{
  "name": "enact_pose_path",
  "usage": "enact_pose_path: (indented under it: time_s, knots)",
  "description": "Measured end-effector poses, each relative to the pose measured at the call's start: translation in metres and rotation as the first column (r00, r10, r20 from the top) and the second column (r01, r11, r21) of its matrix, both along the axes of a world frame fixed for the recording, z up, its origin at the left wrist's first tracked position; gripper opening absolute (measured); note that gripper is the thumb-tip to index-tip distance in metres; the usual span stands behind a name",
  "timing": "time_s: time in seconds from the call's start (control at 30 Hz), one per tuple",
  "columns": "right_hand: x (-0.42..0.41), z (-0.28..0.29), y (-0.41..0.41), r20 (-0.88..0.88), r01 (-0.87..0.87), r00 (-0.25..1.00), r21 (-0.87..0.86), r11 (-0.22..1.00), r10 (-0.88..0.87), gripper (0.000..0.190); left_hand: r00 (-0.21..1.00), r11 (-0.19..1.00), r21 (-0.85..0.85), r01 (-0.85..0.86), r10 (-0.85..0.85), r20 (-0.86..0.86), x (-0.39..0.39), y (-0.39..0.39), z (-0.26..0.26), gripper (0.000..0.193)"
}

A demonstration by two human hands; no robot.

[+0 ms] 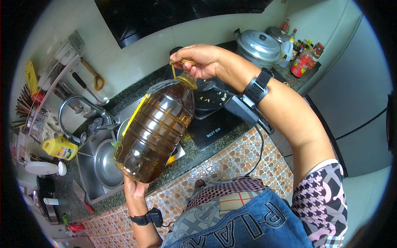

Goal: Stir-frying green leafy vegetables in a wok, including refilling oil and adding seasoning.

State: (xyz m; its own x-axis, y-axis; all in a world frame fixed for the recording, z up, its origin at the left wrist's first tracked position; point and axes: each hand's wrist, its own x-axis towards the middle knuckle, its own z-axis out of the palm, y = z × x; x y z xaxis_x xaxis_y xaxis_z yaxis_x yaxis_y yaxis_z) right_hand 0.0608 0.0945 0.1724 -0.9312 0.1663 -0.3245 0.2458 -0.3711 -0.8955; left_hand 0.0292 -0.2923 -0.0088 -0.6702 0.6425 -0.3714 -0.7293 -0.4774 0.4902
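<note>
A large clear plastic bottle of brown cooking oil (155, 133) is tilted over the counter, its neck up and toward the stove. My left hand (135, 186) supports its base from below; most of the fingers are hidden behind the bottle. Up at the neck, my right hand (198, 60) grips the yellow plastic handle (173, 69). Just beyond the bottle's shoulder is a dark wok (214, 104) holding chopped pale bits, perhaps garlic. A metal spatula (212, 86) rests in the wok, partly hidden by my right forearm.
The wok sits on a black stove (214, 133). To the left is a steel sink (90, 161) with a metal basin (108, 164) and curved faucet (77, 97). A knife (79, 192) lies near the counter's edge. A lidded pot (259, 46) and several seasoning bottles (302, 59) stand at the back right.
</note>
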Motion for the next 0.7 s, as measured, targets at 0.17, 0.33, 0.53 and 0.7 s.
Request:
enact_pose_path:
  time_s: [0.17, 0.33, 0.53, 0.7]
  knots:
    - [-0.0006, 0.0029, 0.0014, -0.004, -0.003, 1.000, 0.020, 1.000, 0.004, 0.009, 1.000, 1.000, -0.011, -0.010, 0.009, -0.020, -0.0034, -0.0009, -0.0050, 0.067]
    - [0.0001, 0.0023, -0.0003, 0.004, 0.023, 1.000, 0.040, 0.999, -0.023, 0.009, 1.000, 1.000, -0.006, -0.006, 0.006, -0.016, -0.0057, -0.0019, -0.0059, 0.066]
    - [-0.0035, -0.0061, 0.0000, 0.022, 0.021, 1.000, 0.030, 0.999, -0.022, 0.010, 1.000, 0.999, -0.034, 0.004, -0.005, -0.013, -0.0040, -0.0002, -0.0030, 0.065]
    - [0.0005, -0.0054, 0.0013, 0.024, 0.026, 0.999, 0.034, 0.999, -0.026, 0.012, 0.999, 0.999, -0.017, 0.028, -0.028, 0.015, -0.0045, 0.0057, -0.0015, 0.067]
